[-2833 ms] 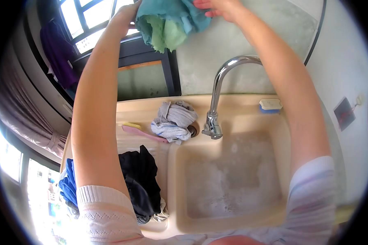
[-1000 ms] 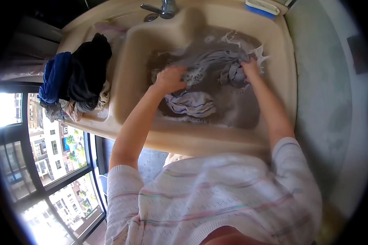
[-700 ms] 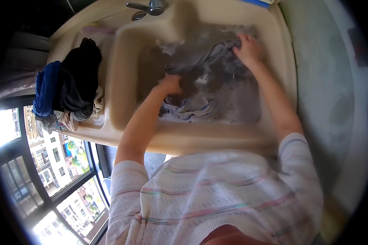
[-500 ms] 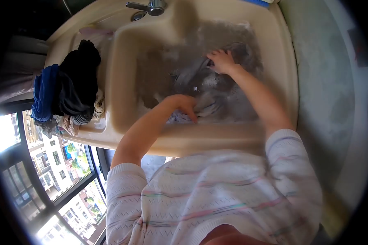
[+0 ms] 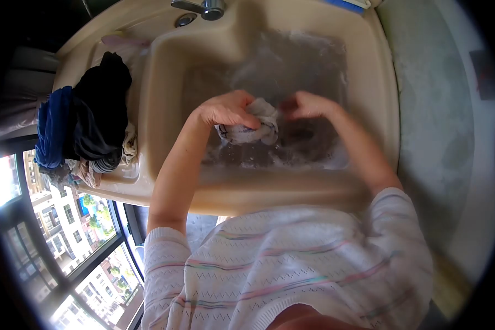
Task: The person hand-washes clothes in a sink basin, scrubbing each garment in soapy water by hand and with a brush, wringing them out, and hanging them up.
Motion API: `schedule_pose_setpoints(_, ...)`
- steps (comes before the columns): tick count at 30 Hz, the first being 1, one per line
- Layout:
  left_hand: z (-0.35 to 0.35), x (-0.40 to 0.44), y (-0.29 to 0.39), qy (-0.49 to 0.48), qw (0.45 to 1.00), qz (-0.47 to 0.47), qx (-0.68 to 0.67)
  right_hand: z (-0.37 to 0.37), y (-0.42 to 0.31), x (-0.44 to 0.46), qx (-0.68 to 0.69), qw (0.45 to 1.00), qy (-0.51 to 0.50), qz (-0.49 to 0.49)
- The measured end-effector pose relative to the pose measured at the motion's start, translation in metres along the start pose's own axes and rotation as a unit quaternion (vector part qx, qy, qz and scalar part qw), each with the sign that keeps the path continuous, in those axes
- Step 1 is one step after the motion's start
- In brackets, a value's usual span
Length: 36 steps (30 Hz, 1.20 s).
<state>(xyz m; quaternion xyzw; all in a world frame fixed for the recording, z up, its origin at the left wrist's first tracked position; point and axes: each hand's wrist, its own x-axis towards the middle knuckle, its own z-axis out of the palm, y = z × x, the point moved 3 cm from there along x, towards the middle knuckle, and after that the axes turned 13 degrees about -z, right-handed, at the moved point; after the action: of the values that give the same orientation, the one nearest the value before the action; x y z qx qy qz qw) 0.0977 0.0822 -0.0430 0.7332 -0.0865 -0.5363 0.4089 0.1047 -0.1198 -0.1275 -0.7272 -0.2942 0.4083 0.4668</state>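
A bunched, wet white cloth (image 5: 253, 126) with thin dark stripes is lifted above the cloudy water in the sink (image 5: 162, 110). My left hand (image 5: 231, 109) is closed around its upper left side, thumb over the front. Just to the right of the cloth is my right hand (image 5: 309, 105), turned toward it with a small gap between. Motion smears its fingers, so their hold is unclear. Grey, sudsy water (image 5: 291, 60) fills the basin, and a dark shape under the surface below my right hand is too murky to name.
A pile of dark and blue clothes (image 5: 102, 104) lies on the ledge left of the basin. The faucet (image 5: 209, 8) stands at the back, and a blue brush (image 5: 346, 4) lies at the back right rim. A wall (image 5: 432, 110) runs along the right.
My left hand has risen from the water with the striped white cloth. My right hand has left the submerged dark fabric and moved nearer to me, beside the cloth.
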Motion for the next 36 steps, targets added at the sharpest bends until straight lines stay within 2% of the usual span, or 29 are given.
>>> schedule_pose_setpoints(1, -0.006, 0.002, -0.001, 0.019, 1.000, 0.004, -0.023, -0.009, -0.009, 0.000, 0.166, 0.971, 0.141, -0.100)
schedule_pose_setpoints(2, -0.012, 0.004, -0.002, 0.039, 0.998, 0.008, -0.047, -0.015, -0.021, 0.000, 0.210, 0.967, 0.126, -0.074)
schedule_pose_setpoints(5, -0.032, 0.024, -0.026, 0.079, 0.972, 0.020, -0.222, -0.008, -0.005, 0.031, 0.148, 0.982, 0.120, 0.005)
schedule_pose_setpoints(6, -0.042, 0.037, -0.046, 0.096, 0.964, 0.003, -0.249, -0.020, 0.001, 0.036, 0.168, 0.973, 0.158, 0.009)
schedule_pose_setpoints(7, -0.050, 0.040, -0.064, 0.171, 0.958, -0.010, -0.230, -0.035, 0.016, 0.042, 0.207, 0.951, 0.231, -0.017)
schedule_pose_setpoints(9, -0.061, 0.047, -0.095, 0.315, 0.929, -0.035, -0.191, -0.063, 0.033, 0.040, 0.176, 0.926, 0.333, -0.010)
schedule_pose_setpoints(12, -0.039, 0.085, -0.135, 0.350, 0.929, 0.007, -0.121, -0.057, 0.066, 0.046, 0.096, 0.868, 0.487, 0.017)
schedule_pose_setpoints(13, -0.036, 0.093, -0.135, 0.362, 0.927, 0.023, -0.098, -0.042, 0.080, 0.059, 0.003, 0.888, 0.458, 0.032)
schedule_pose_setpoints(14, -0.033, 0.099, -0.123, 0.353, 0.930, -0.022, -0.101, -0.034, 0.074, 0.066, -0.155, 0.916, 0.362, 0.074)
schedule_pose_setpoints(15, -0.028, 0.106, -0.109, 0.342, 0.931, -0.068, -0.105, -0.029, 0.070, 0.071, -0.305, 0.911, 0.252, 0.114)
schedule_pose_setpoints(16, -0.026, 0.109, -0.101, 0.328, 0.932, -0.116, -0.106, -0.035, 0.071, 0.063, -0.186, 0.934, 0.288, 0.098)
schedule_pose_setpoints(18, -0.035, 0.099, -0.111, 0.253, 0.909, -0.068, -0.325, -0.059, 0.078, 0.033, 0.062, 0.934, 0.346, 0.062)
schedule_pose_setpoints(19, -0.039, 0.092, -0.118, 0.210, 0.878, -0.044, -0.427, -0.070, 0.085, 0.021, 0.133, 0.916, 0.377, 0.043)
schedule_pose_setpoints(21, -0.040, 0.090, -0.119, 0.170, 0.845, 0.013, -0.506, -0.089, 0.091, 0.002, 0.267, 0.860, 0.436, 0.002)
schedule_pose_setpoints(22, -0.039, 0.098, -0.117, 0.165, 0.825, 0.044, -0.539, -0.076, 0.044, -0.002, 0.299, 0.830, 0.470, 0.009)
schedule_pose_setpoints(23, -0.038, 0.105, -0.112, 0.160, 0.802, 0.076, -0.570, -0.069, 0.049, 0.017, 0.282, 0.860, 0.424, 0.006)
schedule_pose_setpoints(24, -0.029, 0.105, -0.097, 0.111, 0.780, 0.082, -0.610, -0.060, 0.058, 0.036, 0.265, 0.887, 0.378, 0.004)
schedule_pose_setpoints(26, -0.013, 0.095, -0.063, 0.014, 0.729, 0.086, -0.679, -0.020, 0.035, 0.072, 0.226, 0.914, 0.314, -0.121)
schedule_pose_setpoints(27, -0.017, 0.104, -0.073, -0.068, 0.720, 0.154, -0.673, -0.002, -0.008, 0.076, -0.037, 0.920, 0.361, -0.150)
schedule_pose_setpoints(29, -0.025, 0.130, -0.110, -0.232, 0.674, 0.280, -0.643, 0.039, -0.083, 0.067, -0.211, 0.866, 0.388, -0.233)
schedule_pose_setpoints(30, -0.009, 0.100, -0.107, 0.211, 0.766, 0.220, -0.566, 0.059, -0.096, 0.070, -0.211, 0.856, 0.397, -0.254)
schedule_pose_setpoints(31, -0.012, 0.109, -0.110, 0.202, 0.780, 0.324, -0.497, 0.069, -0.104, 0.073, -0.213, 0.846, 0.403, -0.277)
schedule_pose_setpoints(32, -0.015, 0.116, -0.109, 0.193, 0.779, 0.422, -0.421, 0.069, -0.100, 0.080, -0.274, 0.813, 0.433, -0.276)
schedule_pose_setpoints(33, -0.017, 0.123, -0.128, 0.140, 0.759, 0.325, -0.547, 0.054, -0.081, 0.089, -0.224, 0.844, 0.437, -0.217)
schedule_pose_setpoints(34, -0.016, 0.121, -0.136, 0.098, 0.694, 0.226, -0.677, 0.028, -0.054, 0.099, -0.174, 0.869, 0.437, -0.158)
schedule_pose_setpoints(35, -0.009, 0.096, -0.085, 0.210, 0.680, 0.101, -0.695, 0.007, -0.026, 0.105, -0.123, 0.887, 0.434, -0.097)
schedule_pose_setpoints(36, -0.001, 0.107, -0.076, 0.222, 0.685, 0.078, -0.689, -0.002, -0.001, 0.107, -0.262, 0.873, 0.399, -0.095)
